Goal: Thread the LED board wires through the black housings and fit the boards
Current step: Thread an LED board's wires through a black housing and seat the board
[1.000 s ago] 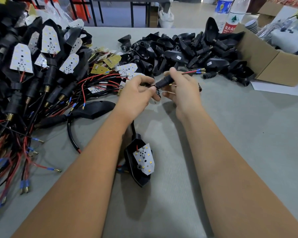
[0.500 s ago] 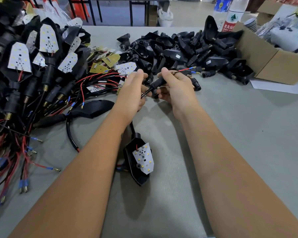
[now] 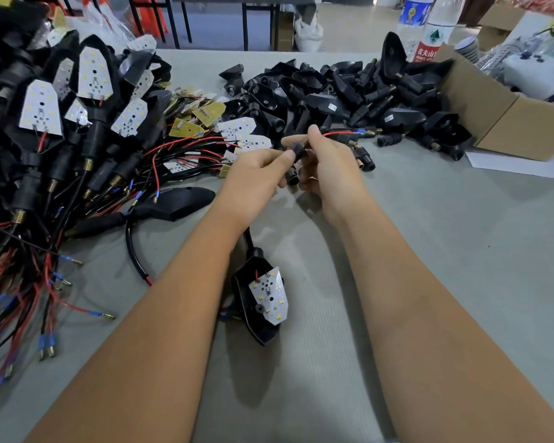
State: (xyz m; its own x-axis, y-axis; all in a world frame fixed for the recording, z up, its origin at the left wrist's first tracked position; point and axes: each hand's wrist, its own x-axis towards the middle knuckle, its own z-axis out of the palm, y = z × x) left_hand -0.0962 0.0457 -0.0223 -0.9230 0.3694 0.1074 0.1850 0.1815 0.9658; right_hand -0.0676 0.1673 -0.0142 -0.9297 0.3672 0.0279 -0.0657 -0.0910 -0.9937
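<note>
Both hands were mid-threading, held above the grey tabletop (image 3: 429,251).
Left hand (image 3: 256,174) pinched the small black tubular housing stem (image 3: 296,153); right hand (image 3: 328,161) curled round it, red and black wires (image 3: 339,134) emerging past its thumb. Board itself hidden, probably behind the fingers. Next: pull the wires fully through, then seat the board.

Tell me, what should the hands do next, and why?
Probably pull the red wire further out. Its blue-tipped end already pokes past the right hand, while both hands pinch the black stem, left hand beside it, so the threading looks underway.
</note>
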